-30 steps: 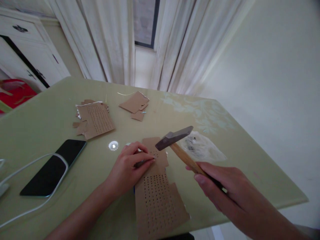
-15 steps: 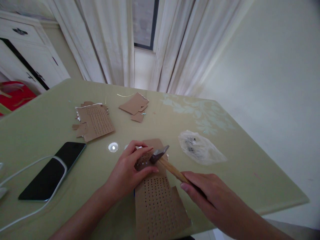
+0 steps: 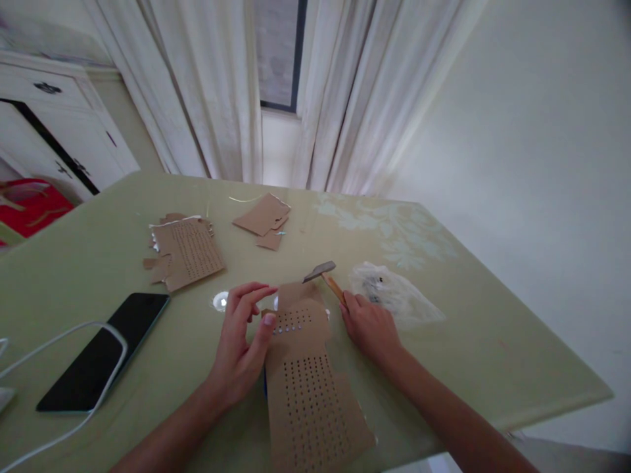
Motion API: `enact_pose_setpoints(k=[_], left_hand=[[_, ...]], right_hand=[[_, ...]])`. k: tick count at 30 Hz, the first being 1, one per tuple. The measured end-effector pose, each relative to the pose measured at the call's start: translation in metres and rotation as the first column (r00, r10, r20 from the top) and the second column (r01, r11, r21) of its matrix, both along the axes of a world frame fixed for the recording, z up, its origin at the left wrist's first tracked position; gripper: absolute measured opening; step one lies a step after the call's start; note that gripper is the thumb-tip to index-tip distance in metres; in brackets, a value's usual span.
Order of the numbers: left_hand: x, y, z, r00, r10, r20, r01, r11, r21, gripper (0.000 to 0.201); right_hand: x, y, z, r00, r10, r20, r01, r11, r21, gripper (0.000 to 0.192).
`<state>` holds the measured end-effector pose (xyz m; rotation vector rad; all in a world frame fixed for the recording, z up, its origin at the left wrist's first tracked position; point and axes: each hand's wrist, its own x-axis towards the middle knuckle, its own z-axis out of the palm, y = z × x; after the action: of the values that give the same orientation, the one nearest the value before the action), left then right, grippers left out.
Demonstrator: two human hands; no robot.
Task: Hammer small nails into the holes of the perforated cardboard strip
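While the head view looks down on the pale green table point(image 3: 444, 341), the left hand point(image 3: 241, 348) rests at the left edge of the long brown perforated cardboard strip point(image 3: 308, 387), thumb tip touching the strip beside a row of shiny dots, fingers spread apart and closed on nothing. Right hand point(image 3: 369, 325) lies on the table just right of the strip, fingers wrapped shut around the wooden handle of the small dark-headed hammer point(image 3: 323, 272); hammer head sits low, just past the strip's far end, whether touching the table cannot be told. Strip lies flat at the near table edge, between the two hands. Crumpled clear plastic bag point(image 3: 394, 295) lies just right of the right hand. Black smartphone point(image 3: 106, 351) with a white cable point(image 3: 64, 328) looped over it sits well to the left. Second perforated cardboard piece point(image 3: 187, 249) and smaller plain cardboard scraps point(image 3: 263, 217) lie farther back. White curtains point(image 3: 217, 85) hang behind the table.
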<state>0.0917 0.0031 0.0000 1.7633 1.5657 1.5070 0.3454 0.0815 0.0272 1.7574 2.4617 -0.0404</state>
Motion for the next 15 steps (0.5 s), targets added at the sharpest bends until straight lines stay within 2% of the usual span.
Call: enact_pose_setpoints(k=[3, 7, 12, 15], left_hand=[[-0.002, 0.002, -0.003, 1.000, -0.007, 0.014, 0.008, 1.000, -0.025, 0.031], [-0.004, 0.004, -0.005, 0.999, -0.021, 0.030, 0.022, 0.998, -0.054, 0.031], [-0.005, 0.005, -0.008, 0.998, -0.023, 0.055, 0.027, 0.996, -0.079, 0.034], [-0.006, 0.005, -0.009, 0.998, -0.016, 0.067, 0.021, 0.997, -0.080, 0.035]], right_hand=[[-0.001, -0.003, -0.008, 1.000, 0.004, 0.006, -0.004, 1.000, -0.001, 0.026], [-0.003, -0.005, -0.010, 1.000, 0.005, -0.009, -0.005, 1.000, 0.005, 0.025], [-0.002, 0.003, -0.006, 0.996, 0.030, -0.081, -0.031, 0.999, -0.018, 0.022], [0.002, 0.012, 0.004, 0.985, 0.064, -0.157, -0.068, 0.998, -0.020, 0.023]])
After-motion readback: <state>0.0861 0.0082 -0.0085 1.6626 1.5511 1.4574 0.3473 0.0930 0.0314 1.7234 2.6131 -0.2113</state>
